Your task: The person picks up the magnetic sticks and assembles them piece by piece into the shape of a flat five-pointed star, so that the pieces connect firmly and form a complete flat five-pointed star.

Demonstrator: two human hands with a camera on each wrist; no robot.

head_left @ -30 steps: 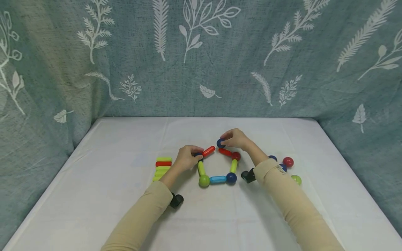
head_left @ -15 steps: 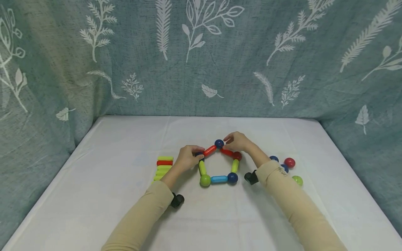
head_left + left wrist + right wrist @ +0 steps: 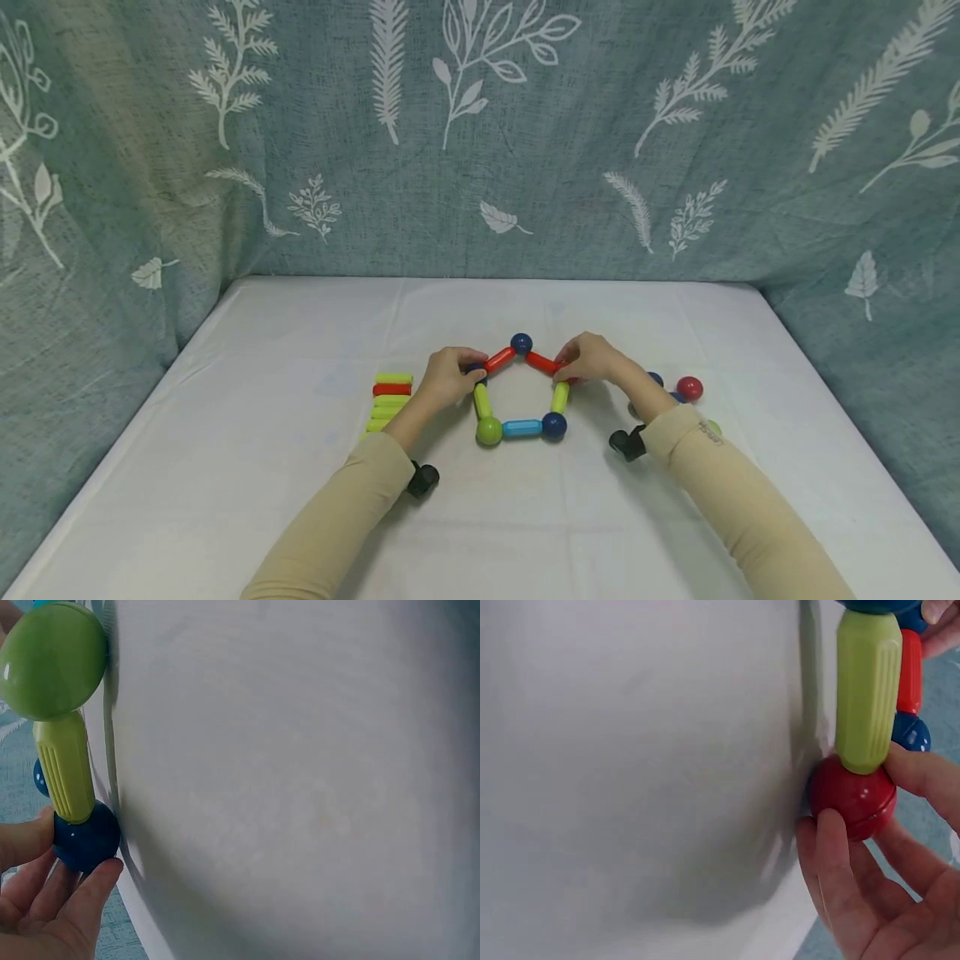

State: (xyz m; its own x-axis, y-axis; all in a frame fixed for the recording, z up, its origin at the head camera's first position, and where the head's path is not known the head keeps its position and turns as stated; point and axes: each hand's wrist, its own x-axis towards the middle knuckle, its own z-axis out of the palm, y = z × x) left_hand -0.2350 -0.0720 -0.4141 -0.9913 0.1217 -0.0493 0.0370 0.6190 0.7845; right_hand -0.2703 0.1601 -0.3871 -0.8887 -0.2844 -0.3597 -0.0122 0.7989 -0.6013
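Note:
Rods and balls form a five-sided ring on the white table. My left hand (image 3: 446, 379) pinches the blue ball (image 3: 88, 838) at the ring's left corner. My right hand (image 3: 594, 358) grips the red ball (image 3: 853, 796) at the right corner, largely covered by fingers in the head view. At the far corner sits another blue ball (image 3: 521, 343), between a left red rod (image 3: 499, 360) and a right red rod (image 3: 541, 362). Two yellow-green rods (image 3: 482, 402) run down the sides. A light blue rod (image 3: 522, 428) joins the near green ball (image 3: 489, 431) and near blue ball (image 3: 554, 426).
Left of the ring, several yellow-green rods (image 3: 390, 401) and a red rod (image 3: 392, 389) lie in a row, partly behind the left arm. Loose balls, including a red one (image 3: 689, 388), lie at the right, partly hidden by the right arm. A patterned curtain (image 3: 480, 167) hangs behind.
My right hand has set the blue ball at the ring's far corner, let go, and moved right and nearer to grip the red ball. My left hand has stayed on its ball.

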